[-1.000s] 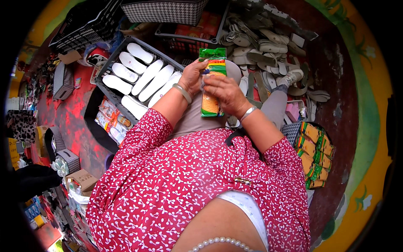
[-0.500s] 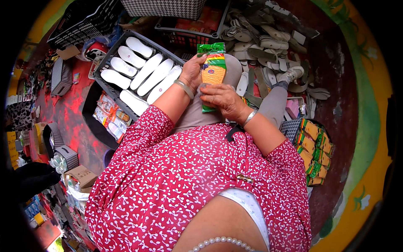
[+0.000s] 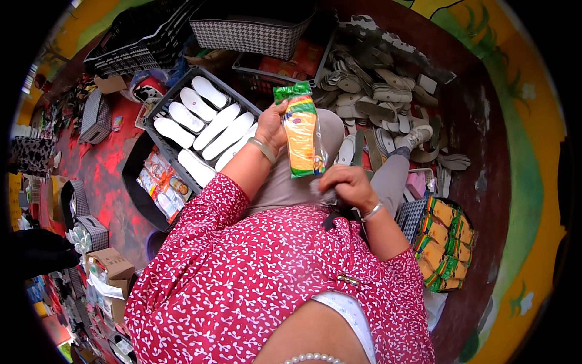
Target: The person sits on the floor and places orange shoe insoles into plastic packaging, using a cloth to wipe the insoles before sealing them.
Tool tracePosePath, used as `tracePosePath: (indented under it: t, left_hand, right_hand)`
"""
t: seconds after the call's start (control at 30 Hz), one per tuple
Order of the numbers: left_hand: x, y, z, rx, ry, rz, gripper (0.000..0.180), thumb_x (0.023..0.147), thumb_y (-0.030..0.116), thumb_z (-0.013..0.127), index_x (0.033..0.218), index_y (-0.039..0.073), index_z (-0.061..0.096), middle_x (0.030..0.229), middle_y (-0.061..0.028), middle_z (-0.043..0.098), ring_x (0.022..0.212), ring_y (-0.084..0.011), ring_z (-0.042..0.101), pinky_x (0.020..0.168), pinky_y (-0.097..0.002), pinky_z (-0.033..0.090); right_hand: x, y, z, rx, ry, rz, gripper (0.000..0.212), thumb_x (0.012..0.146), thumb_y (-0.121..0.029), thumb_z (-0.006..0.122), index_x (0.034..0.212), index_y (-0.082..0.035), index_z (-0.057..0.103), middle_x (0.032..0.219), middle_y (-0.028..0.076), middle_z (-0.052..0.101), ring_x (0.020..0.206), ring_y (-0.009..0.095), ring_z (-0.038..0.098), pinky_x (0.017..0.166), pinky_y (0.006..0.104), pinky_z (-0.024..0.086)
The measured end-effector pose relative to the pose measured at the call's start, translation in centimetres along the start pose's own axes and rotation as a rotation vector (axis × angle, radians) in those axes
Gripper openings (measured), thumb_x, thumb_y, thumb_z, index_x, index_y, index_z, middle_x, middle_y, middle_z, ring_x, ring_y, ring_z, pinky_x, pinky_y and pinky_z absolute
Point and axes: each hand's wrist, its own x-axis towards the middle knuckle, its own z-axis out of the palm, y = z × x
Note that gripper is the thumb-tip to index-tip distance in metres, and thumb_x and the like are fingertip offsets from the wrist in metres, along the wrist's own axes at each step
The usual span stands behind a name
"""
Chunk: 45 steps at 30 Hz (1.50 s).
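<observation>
My left hand (image 3: 274,126) grips the upper left edge of a packaged insole (image 3: 301,138), an orange-yellow sole shape in clear wrap with a green top. It is held up over my knee. Below and right of the package, apart from it, my right hand (image 3: 351,185) is closed around a small greyish, crumpled-looking piece (image 3: 324,192), too blurred to name. Left of my left arm, a grey crate (image 3: 159,134) holds several white insoles (image 3: 219,127). By my right elbow, a houndstooth basket (image 3: 413,216) is filled with similar yellow-and-green packages (image 3: 447,242).
Loose grey and beige insoles (image 3: 394,91) lie in a heap at the far right, around my shoe (image 3: 416,137). A dark round bin (image 3: 138,197) with packets sits left of my arm. A houndstooth box (image 3: 253,36) and a black crate (image 3: 136,45) stand at the back.
My right hand has come off the package and moved down and right, with the greyish piece in it. The package, still in my left hand, now shows its whole front.
</observation>
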Motion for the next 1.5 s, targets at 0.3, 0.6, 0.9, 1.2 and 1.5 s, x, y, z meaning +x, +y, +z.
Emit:
tracePosePath:
  t: [0.3,0.6,0.9,1.2,1.5]
  left_hand:
    - [-1.5,2.3,8.2,0.029,-0.235,0.28,0.021,0.094,0.009,0.04,0.112,0.001,0.046,0.107,-0.0176,0.058,0.096,-0.0303,0.06,0.085,-0.0439,0.05]
    - [-3.2,-0.7,11.1,0.026,-0.395,0.1,0.037,0.09,0.02,0.054,0.121,0.002,0.046,0.111,-0.0111,0.058,0.099,-0.0234,0.059,0.087,-0.0363,0.049]
    - [-4.1,-5.5,6.4,0.296,-0.253,-0.171,0.042,0.086,0.018,0.059,0.12,-0.003,0.048,0.114,-0.0147,0.057,0.109,-0.0246,0.054,0.093,-0.0388,0.044]
    - [-5.6,-5.5,8.3,0.202,-0.355,-0.21,0.047,0.09,0.023,0.054,0.126,-0.005,0.041,0.114,-0.0184,0.056,0.108,-0.0271,0.055,0.093,-0.0398,0.045]
    - [-5.4,-5.3,7.0,0.25,-0.236,-0.115,0.037,0.092,0.018,0.051,0.12,-0.004,0.043,0.115,-0.0169,0.053,0.109,-0.0278,0.054,0.096,-0.0436,0.044]
  right_hand:
    - [0.1,-2.0,-1.7,0.422,0.224,0.446,0.045,0.087,-0.035,0.061,0.112,0.002,0.056,0.088,0.002,0.063,0.084,0.007,0.056,0.077,0.0191,0.041]
    - [0.1,-0.3,-0.1,0.557,0.505,0.451,0.029,0.09,-0.021,0.059,0.108,0.002,0.061,0.094,0.001,0.063,0.083,0.005,0.054,0.078,0.0196,0.041]
    - [0.1,-0.8,-0.8,0.601,0.708,0.45,0.022,0.086,-0.016,0.064,0.099,0.002,0.063,0.081,0.002,0.063,0.067,0.006,0.057,0.059,0.0194,0.046]
    - [-1.0,-1.2,-1.7,0.638,0.815,0.373,0.013,0.084,-0.01,0.064,0.089,0.002,0.062,0.072,0.004,0.062,0.061,0.009,0.059,0.054,0.021,0.048]
    - [-1.6,-3.2,-6.2,1.011,0.892,0.385,0.018,0.088,-0.008,0.055,0.104,0.0,0.059,0.093,0.008,0.064,0.082,0.018,0.063,0.073,0.0277,0.052]
